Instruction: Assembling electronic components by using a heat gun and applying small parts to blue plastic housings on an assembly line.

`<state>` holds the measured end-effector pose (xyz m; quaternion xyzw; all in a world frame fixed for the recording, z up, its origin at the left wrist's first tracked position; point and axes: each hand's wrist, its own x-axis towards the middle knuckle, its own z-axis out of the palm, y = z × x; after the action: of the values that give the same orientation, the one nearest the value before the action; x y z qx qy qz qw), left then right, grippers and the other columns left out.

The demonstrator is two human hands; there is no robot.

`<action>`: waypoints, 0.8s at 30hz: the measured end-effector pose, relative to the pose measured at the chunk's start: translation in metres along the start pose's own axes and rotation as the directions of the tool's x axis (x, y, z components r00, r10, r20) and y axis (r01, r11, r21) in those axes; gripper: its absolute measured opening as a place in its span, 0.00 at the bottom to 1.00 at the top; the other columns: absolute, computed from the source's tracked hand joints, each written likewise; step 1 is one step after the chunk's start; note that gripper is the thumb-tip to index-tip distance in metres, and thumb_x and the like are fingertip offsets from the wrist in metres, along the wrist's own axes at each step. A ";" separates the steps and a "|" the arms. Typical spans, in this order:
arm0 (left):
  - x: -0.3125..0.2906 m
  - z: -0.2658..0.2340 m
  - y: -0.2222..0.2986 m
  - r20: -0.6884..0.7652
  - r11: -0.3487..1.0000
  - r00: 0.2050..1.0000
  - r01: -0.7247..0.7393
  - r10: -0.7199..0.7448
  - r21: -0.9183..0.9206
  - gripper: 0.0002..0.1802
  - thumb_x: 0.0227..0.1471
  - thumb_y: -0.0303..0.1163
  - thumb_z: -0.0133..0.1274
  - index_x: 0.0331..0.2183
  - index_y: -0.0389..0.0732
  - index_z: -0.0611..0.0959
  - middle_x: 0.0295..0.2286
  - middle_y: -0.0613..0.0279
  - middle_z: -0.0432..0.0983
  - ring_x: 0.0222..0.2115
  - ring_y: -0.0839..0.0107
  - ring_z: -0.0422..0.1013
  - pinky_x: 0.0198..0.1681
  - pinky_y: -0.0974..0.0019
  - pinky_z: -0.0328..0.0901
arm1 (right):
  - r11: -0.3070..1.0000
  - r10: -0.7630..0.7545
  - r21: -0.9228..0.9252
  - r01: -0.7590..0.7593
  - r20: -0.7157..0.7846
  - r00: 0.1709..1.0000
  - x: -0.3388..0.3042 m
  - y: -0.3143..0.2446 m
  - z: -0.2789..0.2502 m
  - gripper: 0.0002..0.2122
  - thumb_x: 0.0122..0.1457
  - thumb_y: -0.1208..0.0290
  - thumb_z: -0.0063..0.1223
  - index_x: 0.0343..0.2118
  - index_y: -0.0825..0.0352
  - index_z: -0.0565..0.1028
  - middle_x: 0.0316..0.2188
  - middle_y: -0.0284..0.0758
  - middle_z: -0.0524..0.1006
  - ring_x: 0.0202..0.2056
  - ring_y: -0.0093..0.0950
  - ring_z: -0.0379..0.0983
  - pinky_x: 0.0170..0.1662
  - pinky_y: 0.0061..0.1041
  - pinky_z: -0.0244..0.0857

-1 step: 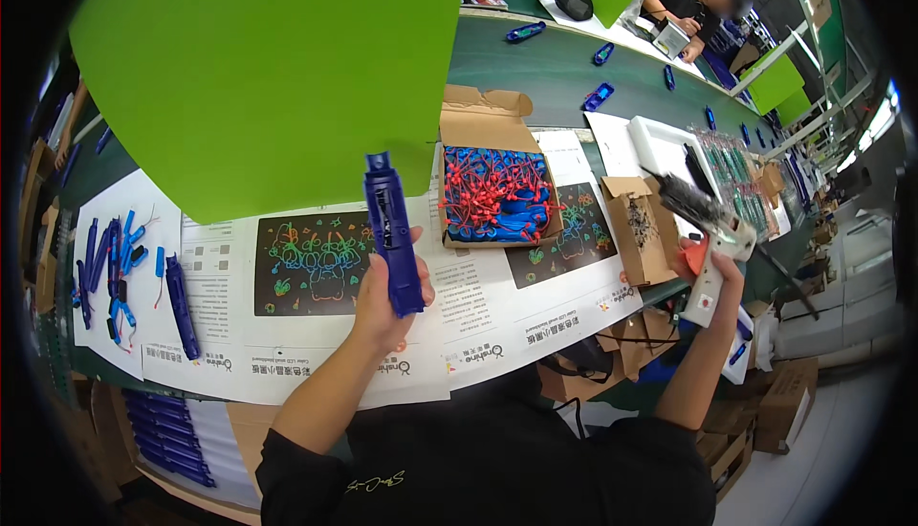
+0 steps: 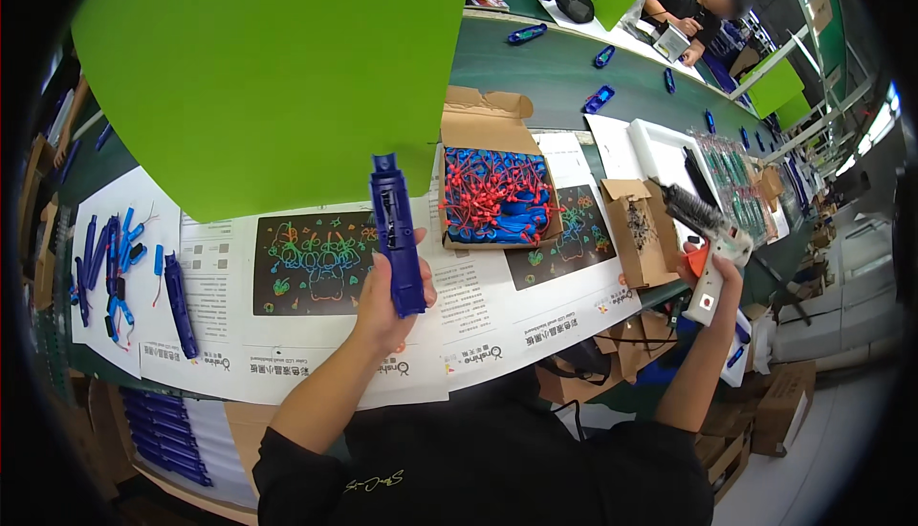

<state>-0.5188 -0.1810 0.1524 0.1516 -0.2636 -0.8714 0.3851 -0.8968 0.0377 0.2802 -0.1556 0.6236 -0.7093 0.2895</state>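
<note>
My left hand (image 2: 390, 298) is wrapped round the lower part of a long dark-blue plastic housing (image 2: 394, 239), held nearly upright above the paper sheets. Its hollow inner side shows, with dark parts inside that are too small to name. At the right, my right hand (image 2: 719, 282) grips a white pistol-shaped tool (image 2: 710, 295) with an orange trigger and a dark, ridged front. The tool's front points up and left, above a small cardboard box (image 2: 639, 239) of small dark pieces. Between the hands stands an open cardboard box (image 2: 499, 196) full of blue cells with red wires.
Several blue housings (image 2: 179, 306) and wired blue cells lie on white paper at left. More housings (image 2: 167, 435) fill a box below. A green panel (image 2: 268, 76) stands ahead. Housings lie along the green belt (image 2: 555, 67); a person (image 2: 684, 14) works beyond. Bagged parts (image 2: 732, 177) lie right.
The blue housing has shifted slightly right in my left hand's grip. The front of the pistol-shaped tool has moved a little right and down. Both hands keep their hold.
</note>
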 end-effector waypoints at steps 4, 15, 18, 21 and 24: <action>0.001 0.003 -0.005 0.024 0.993 0.997 0.076 -0.078 0.092 0.39 0.54 0.60 0.36 0.55 0.39 0.61 0.27 0.65 0.69 0.23 0.74 0.67 0.28 0.70 0.61 | 0.992 0.104 -0.061 -0.112 -0.129 0.986 0.033 0.035 -0.045 0.17 0.53 0.64 0.47 0.43 0.68 0.67 0.30 0.39 0.75 0.30 0.32 0.75 0.26 0.30 0.75; -0.001 -0.003 -0.005 -0.062 0.985 0.996 0.073 -0.064 0.155 0.38 0.55 0.59 0.36 0.54 0.38 0.62 0.27 0.65 0.69 0.22 0.75 0.68 0.27 0.70 0.63 | -0.358 -0.235 -0.864 -0.354 -0.284 0.930 0.025 0.010 -0.016 0.30 0.54 0.44 0.44 0.31 0.77 0.75 0.27 0.51 0.77 0.32 0.44 0.75 0.36 0.36 0.66; 0.002 0.000 -0.005 -0.026 0.989 0.996 0.088 -0.085 0.122 0.38 0.55 0.59 0.36 0.54 0.37 0.62 0.26 0.65 0.70 0.22 0.75 0.68 0.27 0.71 0.63 | -0.086 -0.289 -0.986 0.146 0.164 0.943 0.001 -0.016 0.056 0.19 0.55 0.56 0.49 0.29 0.73 0.76 0.23 0.46 0.76 0.27 0.39 0.74 0.30 0.32 0.65; -0.002 -0.008 0.000 0.054 0.977 0.993 0.090 -0.102 0.191 0.39 0.54 0.58 0.38 0.54 0.35 0.62 0.26 0.64 0.70 0.22 0.75 0.69 0.27 0.72 0.65 | 0.059 -0.335 -0.739 0.672 0.619 0.710 -0.002 0.017 0.147 0.08 0.52 0.66 0.52 0.29 0.64 0.78 0.24 0.39 0.76 0.25 0.37 0.73 0.29 0.31 0.65; -0.003 -0.007 0.008 0.147 0.927 0.973 0.116 -0.178 0.357 0.40 0.52 0.58 0.42 0.53 0.34 0.63 0.27 0.63 0.72 0.23 0.75 0.70 0.27 0.72 0.66 | -0.090 -0.064 -0.689 0.720 0.725 0.686 0.013 0.049 0.197 0.09 0.51 0.63 0.53 0.30 0.61 0.79 0.25 0.40 0.77 0.28 0.39 0.74 0.33 0.34 0.67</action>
<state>-0.5089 -0.1850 0.1514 0.1583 -0.4336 -0.8478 0.2609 -0.7813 -0.1294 0.2651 -0.6596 0.7472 -0.0804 0.0096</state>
